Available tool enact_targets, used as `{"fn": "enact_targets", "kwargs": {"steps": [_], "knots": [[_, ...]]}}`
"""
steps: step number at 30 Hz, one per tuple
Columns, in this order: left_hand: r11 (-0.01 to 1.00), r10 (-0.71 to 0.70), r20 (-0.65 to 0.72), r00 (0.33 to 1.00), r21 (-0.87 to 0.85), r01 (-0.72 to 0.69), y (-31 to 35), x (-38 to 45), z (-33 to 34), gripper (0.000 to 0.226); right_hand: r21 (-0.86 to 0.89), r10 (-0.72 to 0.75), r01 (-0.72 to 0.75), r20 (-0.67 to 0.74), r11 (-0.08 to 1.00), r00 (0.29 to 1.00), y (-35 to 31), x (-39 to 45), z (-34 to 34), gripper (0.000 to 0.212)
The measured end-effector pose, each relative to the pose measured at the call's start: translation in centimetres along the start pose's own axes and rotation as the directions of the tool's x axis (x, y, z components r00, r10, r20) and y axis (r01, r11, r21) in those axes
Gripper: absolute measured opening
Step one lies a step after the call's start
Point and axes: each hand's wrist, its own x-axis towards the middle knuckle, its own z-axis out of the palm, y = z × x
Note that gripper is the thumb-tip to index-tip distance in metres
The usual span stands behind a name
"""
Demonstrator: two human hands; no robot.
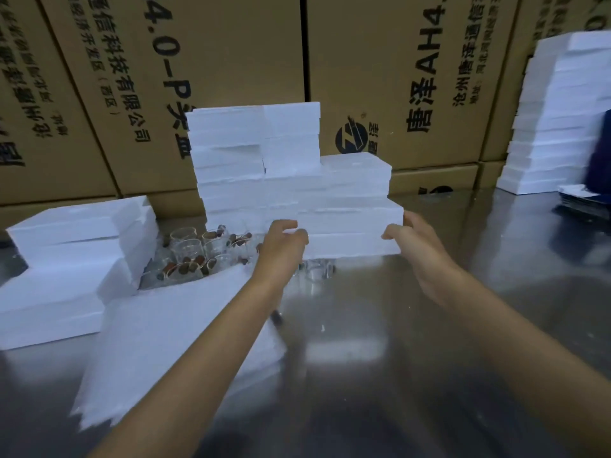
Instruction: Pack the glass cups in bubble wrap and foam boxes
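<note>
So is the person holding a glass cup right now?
No, both the left hand and right hand grip the ends of a white foam box.

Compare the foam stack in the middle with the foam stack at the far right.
The middle foam stack is stepped, wider at the base; the far-right foam stack rises taller and narrower.

Both hands, left hand and right hand, have a grip on a box at the middle stack's front; nothing touches the far-right stack.

Glass cups sit beside the middle stack, none by the far-right stack.

Both are white foam on the metal table.
</note>
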Motion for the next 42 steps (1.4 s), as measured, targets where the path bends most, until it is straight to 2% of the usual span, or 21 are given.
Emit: {"fn": "enact_targets", "kwargs": {"steps": [4, 8, 11, 13, 14, 16, 18, 19, 20, 22, 24, 27, 31, 33, 35, 37, 38, 40, 42], "knots": [[0.995, -0.036, 0.11, 0.993, 0.093, 0.026, -4.7, -6.8, 0.2, 0.037, -0.031, 0.049, -0.05, -0.046, 0.998, 0.998, 4.4, -6.4, -1.1, 0.036], [0.98, -0.039, 0.174, 0.984, 0.198, 0.004, -7.5, -10.3, -0.4, 0.03, -0.042, 0.067, -0.069, -0.044, 0.997, 0.997, 7.6, -10.0, -1.9, 0.035], [0.963, 0.009, 0.177, 0.984, 0.265, -0.056, -7.6, -10.9, -0.8, 0.016, -0.028, 0.104, -0.106, -0.058, 0.994, 0.993, 7.8, -10.9, -2.3, 0.022], [0.944, 0.044, 0.159, 0.986, 0.317, -0.093, -7.5, -10.7, -1.0, 0.024, -0.019, 0.103, -0.104, -0.064, 0.994, 0.993, 7.5, -10.9, -2.4, 0.015], [0.932, 0.062, 0.148, 0.987, 0.346, -0.111, -7.4, -10.5, -0.9, 0.036, -0.021, 0.088, -0.089, -0.069, 0.996, 0.994, 7.1, -10.8, -2.5, 0.014], [0.921, 0.12, 0.133, 0.984, 0.354, -0.16, -6.7, -9.7, -0.6, 0.043, -0.006, 0.08, -0.081, -0.093, 0.997, 0.992, 6.3, -10.4, -2.6, 0.02], [0.924, 0.168, 0.153, 0.974, 0.319, -0.21, -5.7, -8.7, 0.0, 0.037, -0.004, 0.105, -0.107, -0.12, 0.994, 0.987, 6.1, -9.2, -2.9, 0.018], [0.924, 0.174, 0.166, 0.971, 0.313, -0.219, -5.3, -8.0, 0.5, 0.033, 0.001, 0.122, -0.123, -0.13, 0.992, 0.984, 6.0, -8.4, -3.0, 0.023], [0.923, 0.164, 0.177, 0.971, 0.32, -0.214, -5.0, -7.4, 1.0, 0.027, 0.005, 0.139, -0.14, -0.146, 0.99, 0.979, 6.0, -7.7, -3.2, 0.03], [0.921, 0.126, 0.202, 0.971, 0.339, -0.19, -4.5, -6.1, 1.9, 0.014, 0.01, 0.165, -0.166, -0.172, 0.986, 0.971, 6.0, -6.1, -3.4, 0.03], [0.912, 0.083, 0.244, 0.966, 0.371, -0.173, -4.5, -5.0, 2.8, 0.012, 0.01, 0.196, -0.197, -0.184, 0.98, 0.963, 6.3, -4.9, -3.4, 0.031], [0.856, 0.058, 0.255, 0.965, 0.485, -0.179, -4.8, -3.6, 3.6, 0.029, 0.007, 0.256, -0.259, -0.187, 0.966, 0.948, 7.4, -3.5, -3.4, 0.044], [0.789, 0.076, 0.254, 0.964, 0.576, -0.214, -4.7, -2.9, 3.4, 0.038, -0.017, 0.291, -0.301, -0.213, 0.953, 0.933, 8.1, -3.4, -3.1, 0.037], [0.72, 0.084, 0.284, 0.955, 0.645, -0.255, -4.8, -2.9, 2.9, 0.043, -0.07, 0.195, -0.219, -0.255, 0.973, 0.947, 8.2, -3.3, -2.7, 0.035], [0.678, 0.089, 0.294, 0.952, 0.682, -0.274, -5.0, -3.1, 2.4, 0.039, -0.296, -0.035, -0.059, -0.304, 0.953, 0.952, 8.0, -3.5, -2.0, 0.039], [0.7, 0.111, 0.296, 0.949, 0.654, -0.287, -5.0, -3.3, 1.7, 0.031, -0.476, -0.319, 0.18, -0.23, 0.861, 0.919, 7.0, -4.2, -0.6, 0.042], [0.735, 0.139, 0.283, 0.949, 0.613, -0.29, -4.7, -3.4, 1.1, 0.026, -0.496, -0.428, 0.298, -0.172, 0.816, 0.887, 6.1, -4.4, 0.5, 0.04], [0.796, 0.224, 0.201, 0.954, 0.527, -0.297, -4.2, -3.4, -0.6, 0.018, -0.466, -0.526, 0.443, -0.058, 0.766, 0.848, 4.5, -4.4, 3.2, 0.031], [0.803, 0.298, 0.064, 0.953, 0.523, -0.286, -3.6, -3.1, -3.2, 0.024, -0.408, -0.482, 0.477, 0.098, 0.778, 0.871, 3.4, -4.0, 6.5, 0.024]]}}
